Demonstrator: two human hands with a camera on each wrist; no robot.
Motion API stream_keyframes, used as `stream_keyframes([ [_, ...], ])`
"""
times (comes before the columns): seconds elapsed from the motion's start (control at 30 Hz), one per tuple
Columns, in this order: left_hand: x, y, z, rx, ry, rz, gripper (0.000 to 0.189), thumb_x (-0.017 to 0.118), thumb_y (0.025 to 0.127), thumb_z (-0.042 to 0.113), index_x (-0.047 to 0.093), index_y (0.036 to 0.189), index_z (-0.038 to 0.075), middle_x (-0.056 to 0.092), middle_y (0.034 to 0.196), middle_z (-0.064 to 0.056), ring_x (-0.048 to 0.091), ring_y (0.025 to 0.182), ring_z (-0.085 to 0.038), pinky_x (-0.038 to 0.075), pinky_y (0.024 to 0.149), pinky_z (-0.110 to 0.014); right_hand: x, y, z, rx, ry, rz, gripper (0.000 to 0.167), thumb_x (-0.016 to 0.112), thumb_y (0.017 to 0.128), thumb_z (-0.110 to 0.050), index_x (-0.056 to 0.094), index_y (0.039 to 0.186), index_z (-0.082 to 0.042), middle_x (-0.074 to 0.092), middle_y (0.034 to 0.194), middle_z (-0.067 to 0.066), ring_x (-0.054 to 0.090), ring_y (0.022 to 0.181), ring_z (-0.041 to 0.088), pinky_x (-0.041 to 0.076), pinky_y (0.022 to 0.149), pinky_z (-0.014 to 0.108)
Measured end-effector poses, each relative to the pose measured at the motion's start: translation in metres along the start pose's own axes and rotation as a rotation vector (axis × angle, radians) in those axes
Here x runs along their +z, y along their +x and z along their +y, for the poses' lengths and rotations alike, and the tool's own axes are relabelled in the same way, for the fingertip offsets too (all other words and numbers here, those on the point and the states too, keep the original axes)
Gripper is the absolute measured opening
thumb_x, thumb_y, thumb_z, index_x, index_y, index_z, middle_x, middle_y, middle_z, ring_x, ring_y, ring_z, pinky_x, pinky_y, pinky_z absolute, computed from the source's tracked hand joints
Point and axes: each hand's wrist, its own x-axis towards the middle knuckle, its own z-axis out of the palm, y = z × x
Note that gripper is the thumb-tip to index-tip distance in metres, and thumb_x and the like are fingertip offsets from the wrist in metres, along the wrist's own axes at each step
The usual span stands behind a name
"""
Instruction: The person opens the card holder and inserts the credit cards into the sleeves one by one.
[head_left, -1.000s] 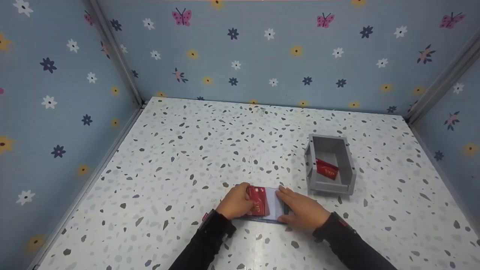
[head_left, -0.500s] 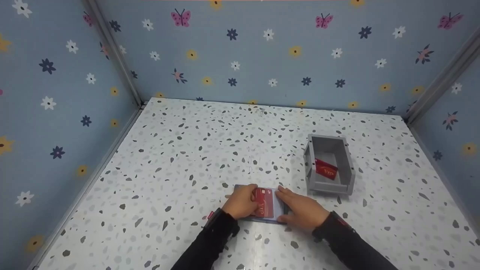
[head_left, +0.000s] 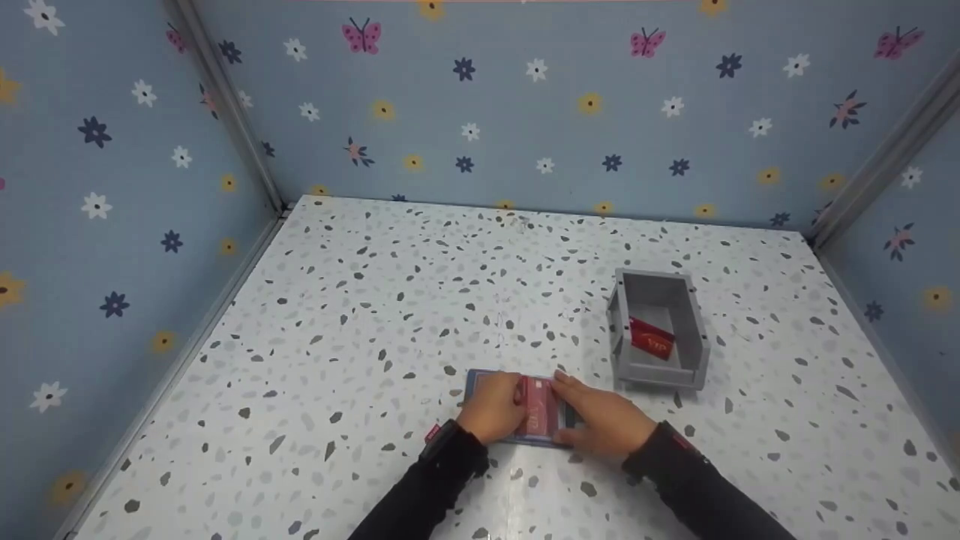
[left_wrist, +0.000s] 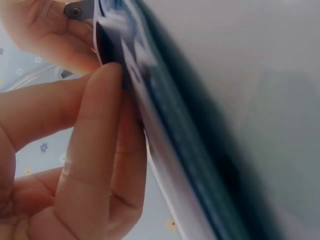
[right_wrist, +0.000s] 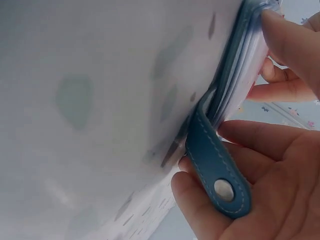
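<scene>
A blue card holder with clear plastic sleeves lies near the front of the table. My left hand pinches the left edge of a red card, which looks pinkish, apparently beneath a clear sleeve. Curled left fingers press against the sleeves in the left wrist view; most of the card is hidden there. On the holder's right side, my right hand grips the edge of the sleeves between thumb and fingers. A blue strap with a metal snap lies across the right fingers.
Behind and right of the right hand stands a grey open bin. A red card marked VIP leans inside it. Blue walls printed with flowers and butterflies enclose the speckled white table.
My left hand has moved right with the red card, which now sits further right over the holder and looks paler. More of the holder's left edge shows. The right hand stays almost still.
</scene>
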Motion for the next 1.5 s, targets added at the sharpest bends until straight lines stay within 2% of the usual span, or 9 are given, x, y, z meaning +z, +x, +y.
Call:
stream_keyframes([
  [0.23, 0.002, -0.001, 0.003, 0.032, 0.029, 0.028, 0.012, 0.062, 0.076, -0.008, 0.066, 0.082, 0.001, 0.046, 0.059, 0.007, 0.045, 0.053, -0.008, 0.036, 0.047, -0.021, 0.000, 0.001, -0.002, -0.006, 0.012, -0.009, 0.083, 0.074, 0.083, -0.037, 0.036, 0.151, -0.009, 0.031, 0.159, 0.009, 0.050, 0.133, 0.037, 0.042, 0.109, 0.050],
  [0.4, 0.001, -0.003, 0.007, 0.013, 0.026, 0.034, 0.023, 0.061, 0.086, 0.003, 0.069, 0.106, -0.004, 0.054, 0.063, 0.002, 0.050, 0.055, -0.009, 0.043, 0.050, -0.023, -0.001, 0.001, -0.002, -0.012, 0.013, -0.008, 0.084, 0.075, 0.082, -0.036, 0.036, 0.151, -0.007, 0.032, 0.159, 0.011, 0.051, 0.131, 0.038, 0.044, 0.108, 0.051],
  [0.47, 0.000, -0.005, 0.009, -0.002, 0.031, 0.030, 0.033, 0.061, 0.090, 0.009, 0.065, 0.119, -0.005, 0.065, 0.075, -0.004, 0.056, 0.061, -0.010, 0.050, 0.059, -0.025, -0.001, 0.001, -0.001, -0.015, 0.011, -0.004, 0.084, 0.075, 0.082, -0.036, 0.036, 0.150, -0.006, 0.033, 0.158, 0.012, 0.050, 0.132, 0.037, 0.043, 0.108, 0.050],
  [0.53, -0.003, -0.008, 0.008, 0.004, 0.051, 0.027, 0.037, 0.060, 0.091, 0.013, 0.062, 0.124, -0.004, 0.071, 0.091, -0.011, 0.063, 0.073, -0.015, 0.056, 0.073, -0.031, 0.000, 0.001, -0.001, -0.022, 0.001, 0.003, 0.083, 0.075, 0.082, -0.037, 0.037, 0.150, -0.006, 0.033, 0.158, 0.013, 0.048, 0.134, 0.037, 0.041, 0.110, 0.051],
  [0.63, -0.009, -0.013, 0.005, 0.036, 0.120, 0.029, 0.042, 0.062, 0.092, 0.018, 0.060, 0.129, -0.002, 0.068, 0.116, -0.018, 0.065, 0.099, -0.025, 0.053, 0.094, -0.042, 0.001, 0.002, 0.000, -0.036, -0.026, 0.014, 0.081, 0.074, 0.083, -0.038, 0.039, 0.149, -0.007, 0.036, 0.156, 0.015, 0.045, 0.137, 0.037, 0.038, 0.112, 0.052],
  [0.73, -0.015, -0.018, -0.002, 0.067, 0.199, 0.033, 0.045, 0.067, 0.089, 0.022, 0.060, 0.129, 0.001, 0.063, 0.119, -0.018, 0.060, 0.111, -0.032, 0.051, 0.097, -0.046, 0.000, 0.002, 0.000, -0.067, -0.053, 0.029, 0.080, 0.073, 0.083, -0.039, 0.040, 0.149, -0.008, 0.037, 0.154, 0.019, 0.043, 0.138, 0.040, 0.036, 0.113, 0.056],
  [0.97, -0.023, -0.026, -0.015, 0.065, 0.351, -0.017, 0.063, 0.078, 0.079, 0.030, 0.058, 0.134, 0.007, 0.052, 0.139, -0.019, 0.045, 0.133, -0.038, 0.040, 0.111, -0.052, -0.013, -0.001, -0.001, -0.137, -0.085, 0.083, 0.086, 0.072, 0.084, -0.044, 0.031, 0.154, -0.016, 0.027, 0.159, 0.021, 0.028, 0.143, 0.048, 0.030, 0.112, 0.064],
  [1.17, -0.018, -0.027, -0.017, 0.065, 0.384, -0.020, 0.069, 0.080, 0.075, 0.028, 0.057, 0.135, 0.005, 0.049, 0.142, -0.019, 0.042, 0.135, -0.039, 0.040, 0.111, -0.053, -0.031, -0.002, -0.003, -0.179, -0.088, 0.153, 0.095, 0.073, 0.083, -0.047, 0.019, 0.157, -0.022, 0.010, 0.164, 0.018, 0.016, 0.147, 0.048, 0.030, 0.111, 0.067],
  [1.5, -0.017, -0.027, -0.017, 0.060, 0.353, -0.010, 0.066, 0.081, 0.072, 0.022, 0.060, 0.131, 0.002, 0.049, 0.141, -0.022, 0.044, 0.133, -0.038, 0.038, 0.112, -0.052, -0.069, -0.002, 0.015, -0.069, -0.087, 0.243, 0.098, 0.072, 0.084, -0.046, 0.014, 0.158, -0.021, 0.002, 0.165, 0.017, 0.004, 0.150, 0.044, 0.025, 0.115, 0.065],
])
